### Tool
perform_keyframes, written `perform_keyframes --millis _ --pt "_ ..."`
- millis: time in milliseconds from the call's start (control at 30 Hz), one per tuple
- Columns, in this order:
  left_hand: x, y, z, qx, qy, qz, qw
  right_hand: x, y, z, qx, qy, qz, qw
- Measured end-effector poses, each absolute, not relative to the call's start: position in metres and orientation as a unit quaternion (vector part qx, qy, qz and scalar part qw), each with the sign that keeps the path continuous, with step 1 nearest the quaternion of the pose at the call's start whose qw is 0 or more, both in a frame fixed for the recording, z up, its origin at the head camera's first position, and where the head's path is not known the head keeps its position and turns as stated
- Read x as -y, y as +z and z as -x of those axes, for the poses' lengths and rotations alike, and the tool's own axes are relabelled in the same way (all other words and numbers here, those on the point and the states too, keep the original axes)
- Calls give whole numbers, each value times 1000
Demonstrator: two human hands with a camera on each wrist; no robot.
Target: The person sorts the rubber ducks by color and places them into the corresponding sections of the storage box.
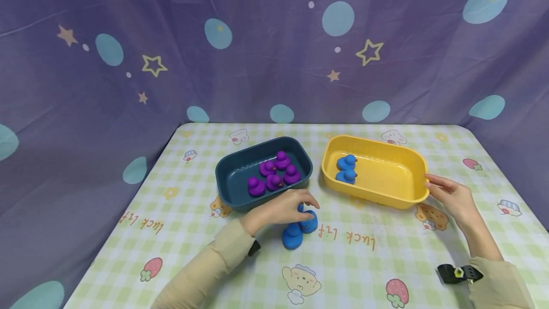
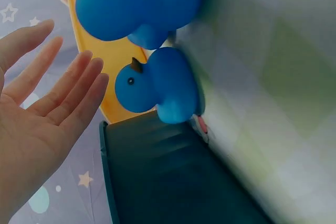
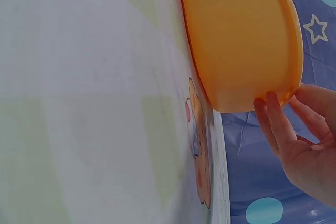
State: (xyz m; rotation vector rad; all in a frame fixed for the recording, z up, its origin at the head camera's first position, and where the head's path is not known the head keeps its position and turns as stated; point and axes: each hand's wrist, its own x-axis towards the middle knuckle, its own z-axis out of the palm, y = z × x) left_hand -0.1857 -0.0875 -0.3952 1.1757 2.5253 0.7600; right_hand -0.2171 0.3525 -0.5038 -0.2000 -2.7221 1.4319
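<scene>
My left hand [image 1: 286,205] hovers just over the blue toy ducks [image 1: 292,237] on the tablecloth, its fingers loosely bent and apart from them. In the left wrist view the palm [image 2: 39,114] faces a blue duck [image 2: 176,85] with a dark beak, and nothing is in the hand. Another blue duck [image 2: 139,6] is closer to that camera. My right hand [image 1: 452,198] touches the right end of a yellow bin [image 1: 377,197] with its fingertips; the right wrist view shows extended fingers [image 3: 281,121] against the end wall. Two blue ducks [image 1: 346,162] sit at the bin's left end.
A dark teal bin [image 1: 231,170] holding several purple ducks [image 1: 256,187] stands left of the yellow one, close behind my left hand. The checked tablecloth [image 1: 356,271] reaches to a purple patterned curtain [image 1: 274,75] at the back and left.
</scene>
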Motion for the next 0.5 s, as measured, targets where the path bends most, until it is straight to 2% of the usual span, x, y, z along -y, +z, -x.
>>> perform_keyframes --millis 500 --pt "89 -400 179 -864 234 -429 123 -353 -503 218 883 463 69 24"
